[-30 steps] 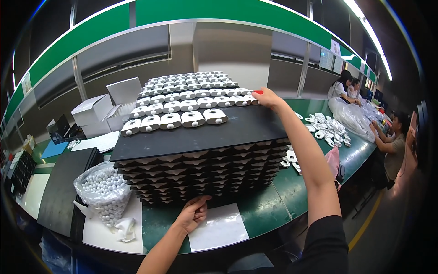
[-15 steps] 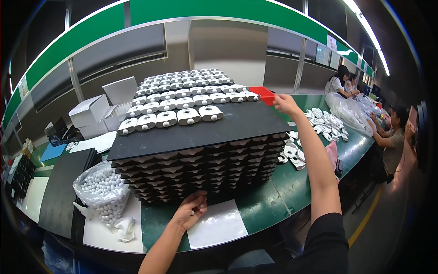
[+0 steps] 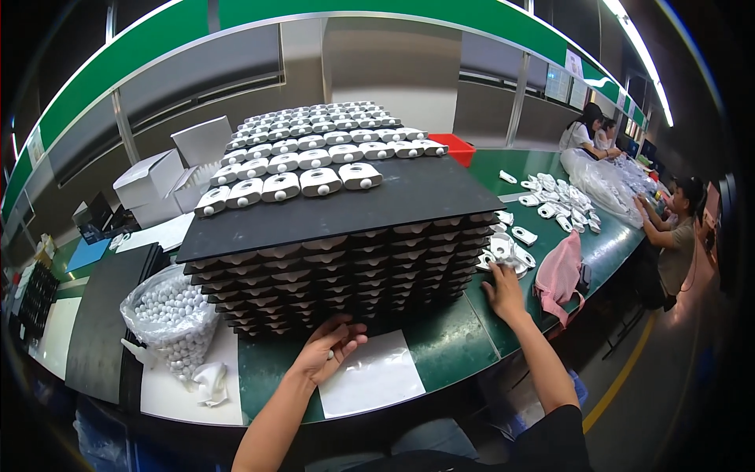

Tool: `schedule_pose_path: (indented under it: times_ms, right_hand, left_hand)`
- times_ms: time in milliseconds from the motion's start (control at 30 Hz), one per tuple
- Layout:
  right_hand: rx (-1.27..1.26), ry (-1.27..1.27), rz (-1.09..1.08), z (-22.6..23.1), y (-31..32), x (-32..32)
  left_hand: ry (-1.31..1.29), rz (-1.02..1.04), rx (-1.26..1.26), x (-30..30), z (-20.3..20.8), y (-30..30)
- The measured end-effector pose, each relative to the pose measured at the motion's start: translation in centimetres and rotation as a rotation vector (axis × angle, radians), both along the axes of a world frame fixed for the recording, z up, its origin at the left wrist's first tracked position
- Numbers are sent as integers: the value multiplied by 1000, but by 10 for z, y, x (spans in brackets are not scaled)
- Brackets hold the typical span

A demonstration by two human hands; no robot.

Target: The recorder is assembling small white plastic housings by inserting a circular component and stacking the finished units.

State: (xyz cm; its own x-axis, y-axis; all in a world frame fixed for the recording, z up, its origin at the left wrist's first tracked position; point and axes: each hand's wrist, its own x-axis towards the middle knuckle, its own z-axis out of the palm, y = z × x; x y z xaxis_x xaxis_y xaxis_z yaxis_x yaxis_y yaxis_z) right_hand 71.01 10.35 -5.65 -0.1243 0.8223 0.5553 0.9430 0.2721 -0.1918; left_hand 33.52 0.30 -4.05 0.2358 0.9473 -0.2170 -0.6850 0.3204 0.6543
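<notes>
In the head view, with clock directions taken from its middle, a green, slightly glossy tabletop [image 3: 440,346] curves across the scene, a thin seam crossing it at 5 o'clock. A tall stack of black boards [image 3: 425,193], with pale pieces between its layers, fills the centre. Rows of white plastic housings [image 3: 332,182] lie on top toward 11 o'clock, those in the near row each showing a round white knob in front.

At 7 o'clock the left hand [image 3: 326,348], its grip loosely curled about a small white ball [image 3: 330,355], is beside the stack's foot, next to a white sheet [image 3: 373,374]. At 4 o'clock the right hand [image 3: 507,295] reaches to loose housings [image 3: 521,257]; whether its grip is closed on one, I cannot tell.

A clear plastic bag [image 3: 173,322] of white balls stands at 8 o'clock, and white cartons [image 3: 149,179] stand between 9 and 10. A red bin [image 3: 452,149] is at 1 o'clock, a scattered pile of housings [image 3: 554,206] between 2 and 3, and pink mesh fabric [image 3: 558,275] just past 3.

Around the room, a green band [image 3: 338,6] arches over grey panels at 12 o'clock, a tube light [image 3: 641,55] glows at 2, co-workers sit at 2 and 3, and a yellow line [image 3: 621,385] marks the floor at 4.
</notes>
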Motion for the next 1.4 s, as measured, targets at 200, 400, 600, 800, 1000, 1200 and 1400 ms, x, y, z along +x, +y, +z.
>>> schedule_pose_path:
  times_ms: [200,400,600,800,1000,1200,1400]
  right_hand:
    - [-95,126,36,16,-23,15]
    - [-249,568,138,33,-24,20]
    - [75,-16,22,9,-27,35]
    - [-183,-175,-119,43,-70,-14]
    - [-384,-21,198,62,-68,-17]
    - [-568,-114,435,63,-67,-7]
    - [-584,-391,279,93,-84,-24]
  left_hand:
    - [98,-50,10,-4,-2,1]
    - [58,-82,25,-6,0,0]
    - [-22,-94,98,-2,9,-1]
    - [36,-51,186,-3,5,-3]
    - [95,-69,152,-6,0,-1]
    - [96,-71,122,-2,5,-1]
    - [126,-35,143,-3,6,-3]
